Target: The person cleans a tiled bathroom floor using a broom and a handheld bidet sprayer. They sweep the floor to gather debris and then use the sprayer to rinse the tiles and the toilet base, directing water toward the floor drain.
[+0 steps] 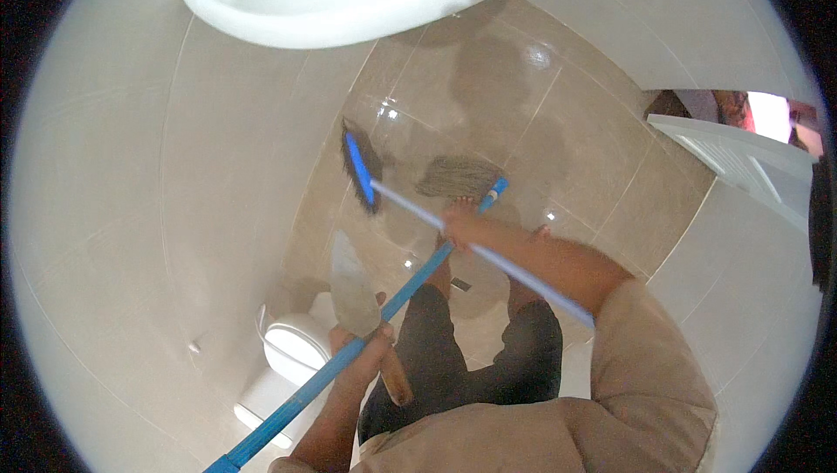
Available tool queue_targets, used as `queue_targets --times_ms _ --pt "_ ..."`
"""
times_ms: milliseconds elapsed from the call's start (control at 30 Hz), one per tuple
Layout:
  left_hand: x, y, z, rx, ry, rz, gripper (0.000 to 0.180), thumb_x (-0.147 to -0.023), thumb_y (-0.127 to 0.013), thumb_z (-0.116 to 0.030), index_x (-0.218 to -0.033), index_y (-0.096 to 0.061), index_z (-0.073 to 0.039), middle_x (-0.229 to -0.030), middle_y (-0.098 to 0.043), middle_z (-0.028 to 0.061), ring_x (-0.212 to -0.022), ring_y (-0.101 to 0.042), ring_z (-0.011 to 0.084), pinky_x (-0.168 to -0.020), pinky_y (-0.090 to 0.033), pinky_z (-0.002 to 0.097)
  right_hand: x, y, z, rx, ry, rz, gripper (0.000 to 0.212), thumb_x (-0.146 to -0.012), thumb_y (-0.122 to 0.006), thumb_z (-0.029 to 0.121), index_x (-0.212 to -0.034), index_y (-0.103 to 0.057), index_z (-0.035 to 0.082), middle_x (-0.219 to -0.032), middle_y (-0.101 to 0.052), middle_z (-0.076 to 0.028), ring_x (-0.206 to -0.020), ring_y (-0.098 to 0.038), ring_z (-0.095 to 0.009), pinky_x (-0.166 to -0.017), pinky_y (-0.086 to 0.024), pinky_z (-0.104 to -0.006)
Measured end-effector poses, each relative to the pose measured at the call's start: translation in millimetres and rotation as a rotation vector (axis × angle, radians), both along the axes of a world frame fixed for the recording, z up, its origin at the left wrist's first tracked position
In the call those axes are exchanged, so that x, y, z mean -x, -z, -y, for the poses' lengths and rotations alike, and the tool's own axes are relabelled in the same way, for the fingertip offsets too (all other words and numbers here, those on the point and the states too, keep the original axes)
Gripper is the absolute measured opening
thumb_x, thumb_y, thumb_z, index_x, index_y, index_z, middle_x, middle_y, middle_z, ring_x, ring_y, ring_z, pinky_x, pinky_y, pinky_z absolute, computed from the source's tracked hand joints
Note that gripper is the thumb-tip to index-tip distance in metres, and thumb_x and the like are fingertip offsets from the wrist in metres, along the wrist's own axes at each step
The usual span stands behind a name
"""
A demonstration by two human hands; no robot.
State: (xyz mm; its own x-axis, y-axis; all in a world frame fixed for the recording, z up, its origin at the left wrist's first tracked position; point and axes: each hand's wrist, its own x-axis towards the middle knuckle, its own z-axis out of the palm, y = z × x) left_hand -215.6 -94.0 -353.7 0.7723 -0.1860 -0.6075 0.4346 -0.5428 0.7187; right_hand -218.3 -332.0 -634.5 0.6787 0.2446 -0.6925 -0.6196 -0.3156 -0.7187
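My left hand point(368, 353) is closed around a blue mop pole point(296, 401), which slants up from the lower left. The same hand keeps a pointed trowel point(353, 285) against the pole, its pale blade upward and wooden handle below. My right hand point(459, 218) is wrapped round a pale broom stick point(532, 279) where it crosses the mop pole; I cannot tell if it grips the pole too. A blue broom head point(359, 168) with dark bristles rests by the left wall. Grey mop strings point(458, 176) spread on the floor beyond my right hand.
A white basin point(349, 2) juts out at the top. A white toilet point(296, 349) stands at lower left. At right is a white slatted door point(732, 155). Wet-looking beige floor tiles point(593, 142) shine, with a small dark drain point(462, 284) near my legs.
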Motion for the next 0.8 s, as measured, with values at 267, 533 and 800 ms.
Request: queue_targets --times_ms 267,533,800 --pt "-6 0 -16 0.022 -0.084 -0.068 0.06 -0.072 -0.074 -0.015 -0.126 -0.061 0.007 -0.081 -0.066 0.0055 -0.068 -0.063 0.0157 -0.067 -0.052 0.0308 -159 72 197 0.424 0.417 0.145 0.036 -0.079 -0.076 0.028 -0.103 -0.071 0.001 -0.081 -0.071 -0.015 -0.069 -0.07 -0.03 -0.064 -0.057 -0.0443" --pt "1 -6 -37 0.031 -0.068 -0.067 0.049 -0.08 -0.072 -0.011 -0.128 -0.065 -0.001 -0.088 -0.068 0.004 -0.075 -0.061 0.0137 -0.067 -0.051 0.0296 15 -95 106 0.454 0.198 0.137 0.051 -0.085 -0.062 0.014 -0.135 -0.06 0.003 -0.083 -0.066 -0.02 -0.078 -0.062 -0.031 -0.07 -0.05 -0.045" --pt "-1 5 -46 0.089 0.067 -0.013 0.035 -0.086 -0.071 -0.016 -0.118 -0.068 0.0 -0.094 -0.07 0.0064 -0.085 -0.063 0.016 -0.076 -0.051 0.0326 -29 22 139 0.645 -0.233 0.187 0.05 -0.088 -0.064 0.022 -0.134 -0.059 0.004 -0.113 -0.067 -0.029 -0.107 -0.065 -0.041 -0.093 -0.052 -0.0498"
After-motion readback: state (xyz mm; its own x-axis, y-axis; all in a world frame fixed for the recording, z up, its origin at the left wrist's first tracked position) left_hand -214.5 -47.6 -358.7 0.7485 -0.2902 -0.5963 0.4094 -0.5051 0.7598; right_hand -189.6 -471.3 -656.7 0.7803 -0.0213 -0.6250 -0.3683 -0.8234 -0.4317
